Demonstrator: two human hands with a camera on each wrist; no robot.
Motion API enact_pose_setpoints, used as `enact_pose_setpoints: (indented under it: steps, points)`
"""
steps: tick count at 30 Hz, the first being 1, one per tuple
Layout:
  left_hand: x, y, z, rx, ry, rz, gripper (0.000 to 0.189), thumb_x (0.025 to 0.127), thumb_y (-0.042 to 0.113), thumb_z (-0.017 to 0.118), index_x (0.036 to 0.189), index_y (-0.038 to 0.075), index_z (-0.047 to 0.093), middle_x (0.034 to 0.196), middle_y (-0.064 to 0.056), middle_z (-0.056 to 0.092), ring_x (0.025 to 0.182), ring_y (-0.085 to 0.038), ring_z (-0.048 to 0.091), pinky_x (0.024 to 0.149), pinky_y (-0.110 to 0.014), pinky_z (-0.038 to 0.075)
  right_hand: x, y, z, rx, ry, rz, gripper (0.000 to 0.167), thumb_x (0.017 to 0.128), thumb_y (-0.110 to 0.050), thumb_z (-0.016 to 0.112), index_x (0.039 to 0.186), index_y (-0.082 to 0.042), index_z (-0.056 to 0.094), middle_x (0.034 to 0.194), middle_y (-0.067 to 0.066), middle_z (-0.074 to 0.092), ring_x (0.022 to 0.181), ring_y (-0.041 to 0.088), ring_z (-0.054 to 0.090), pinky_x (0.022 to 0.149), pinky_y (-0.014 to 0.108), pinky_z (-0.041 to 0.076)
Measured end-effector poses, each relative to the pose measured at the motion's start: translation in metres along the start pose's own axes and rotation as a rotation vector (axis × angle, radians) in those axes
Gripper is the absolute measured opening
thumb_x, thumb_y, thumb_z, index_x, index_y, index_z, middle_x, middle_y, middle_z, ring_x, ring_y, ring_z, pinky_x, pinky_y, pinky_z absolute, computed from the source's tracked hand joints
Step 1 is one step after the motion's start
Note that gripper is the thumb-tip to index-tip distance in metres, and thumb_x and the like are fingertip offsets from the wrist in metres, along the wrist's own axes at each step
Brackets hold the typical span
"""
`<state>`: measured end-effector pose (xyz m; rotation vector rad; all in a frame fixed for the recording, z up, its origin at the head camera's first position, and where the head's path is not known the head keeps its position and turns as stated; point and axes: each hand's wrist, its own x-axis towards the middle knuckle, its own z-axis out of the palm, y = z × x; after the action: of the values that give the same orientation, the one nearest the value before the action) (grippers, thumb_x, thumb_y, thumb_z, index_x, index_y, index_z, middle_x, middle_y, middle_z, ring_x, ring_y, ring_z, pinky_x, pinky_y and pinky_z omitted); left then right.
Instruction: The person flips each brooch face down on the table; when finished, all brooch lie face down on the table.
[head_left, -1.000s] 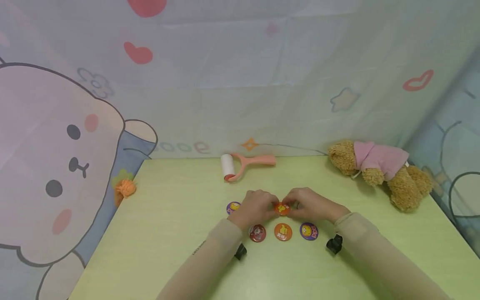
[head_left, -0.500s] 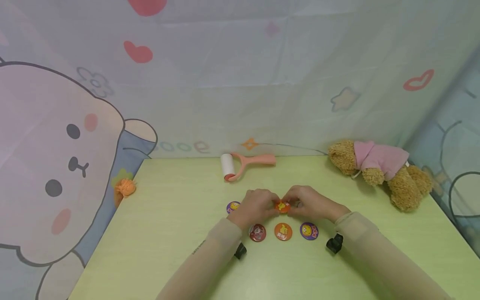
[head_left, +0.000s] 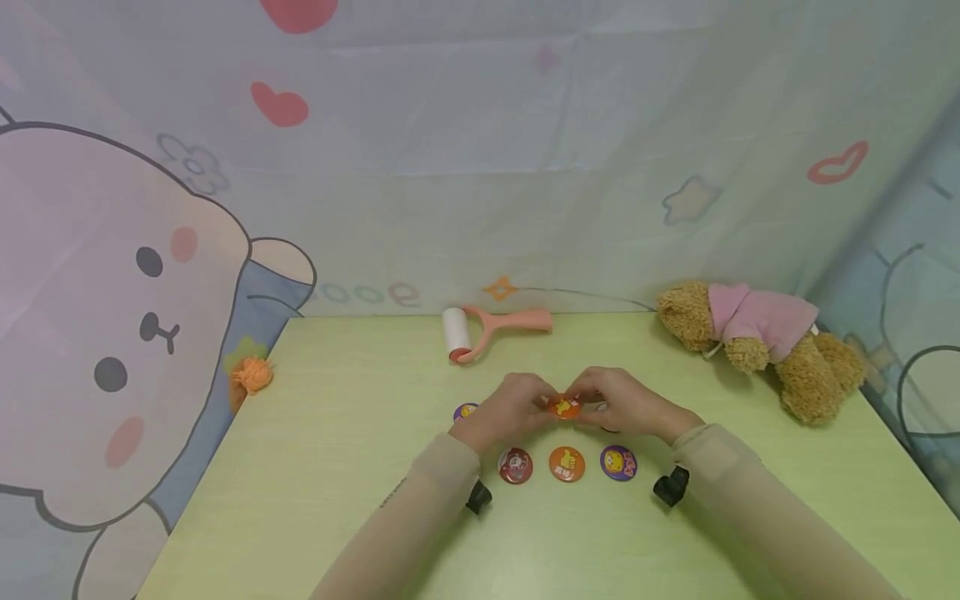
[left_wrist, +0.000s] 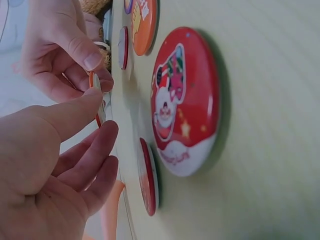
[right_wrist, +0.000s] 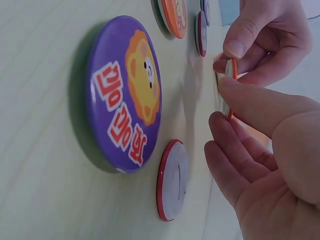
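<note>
Both hands pinch one round orange pin badge [head_left: 566,407] between thumbs and fingertips, the left hand [head_left: 510,410] at its left edge and the right hand [head_left: 624,405] at its right. In both wrist views this badge is edge-on, raised above the table. A front row of badges lies below the hands: a red Santa badge [head_left: 515,465], an orange thumbs-up badge [head_left: 567,464] and a purple lion badge [head_left: 618,462]. Past the left hand lies another purple badge [head_left: 465,411], partly covered. A red-rimmed badge [right_wrist: 173,181] lies face down near the right hand, its pin side showing.
At the table's back lies a lint roller [head_left: 495,332] with a pink handle. A teddy bear [head_left: 757,333] in a pink top lies at the back right. An orange yarn-like bundle [head_left: 253,376] sits by the left edge. A printed curtain [head_left: 480,183] hangs behind.
Both hands have risen slightly and moved a little away with the orange badge between them. Part of a badge now shows beneath the right hand. The front-row badges stay put.
</note>
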<state>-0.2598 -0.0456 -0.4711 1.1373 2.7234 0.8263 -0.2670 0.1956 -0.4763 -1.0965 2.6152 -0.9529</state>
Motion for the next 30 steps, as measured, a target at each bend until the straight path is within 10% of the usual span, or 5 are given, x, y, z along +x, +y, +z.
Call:
enact_pose_setpoints:
  steps: [9,30]
  points:
    - [-0.0003,-0.0026,-0.0022,0.007,0.046,0.098,0.014,0.095,0.011,0.079,0.107,0.003,0.080,0.108,-0.008,0.078,0.105,-0.021,0.071,0.097,-0.032,0.056,-0.0009,0.0016,-0.0015,-0.011,0.014,-0.042,0.018,0.095,-0.015,0.079,0.113,-0.016,0.079,0.113,-0.001,0.072,0.100,0.017,0.069,0.084,0.035,0.061]
    - [-0.0027,-0.0049,-0.0019,-0.007,0.069,0.027,0.011,0.100,0.008,0.072,0.106,0.007,0.081,0.100,-0.002,0.080,0.086,-0.010,0.069,0.083,-0.022,0.054,-0.0035,0.0031,0.0000,-0.019,0.067,-0.065,0.019,0.099,-0.001,0.069,0.114,-0.007,0.080,0.107,0.006,0.076,0.094,0.017,0.071,0.080,0.031,0.059]
